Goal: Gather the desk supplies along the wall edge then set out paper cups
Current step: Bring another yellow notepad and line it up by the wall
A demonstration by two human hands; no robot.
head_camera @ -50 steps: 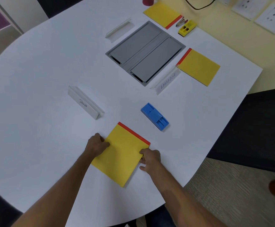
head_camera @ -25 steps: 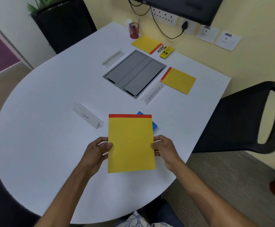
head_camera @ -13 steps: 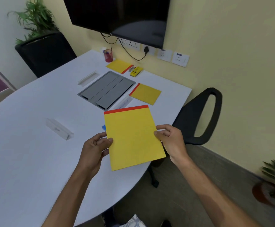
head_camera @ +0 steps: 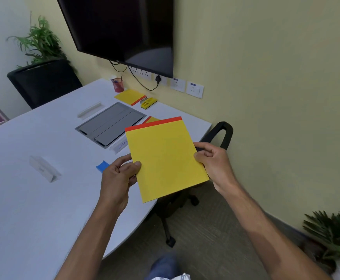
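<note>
Yellow notepad [head_camera: 165, 158] held in the air above the near edge of the white surface [head_camera: 23, 199], its long axis running away from the person, red binding strip at the far end (tilted slightly left). Left hand [head_camera: 118, 176] pinches the left edge, thumb on top; right hand [head_camera: 213, 160] pinches the right edge, fingers curled.

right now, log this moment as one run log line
notepad: held in air over table edge | left hand: grips its left side | right hand: grips its right side | paper cups: none in view
</note>
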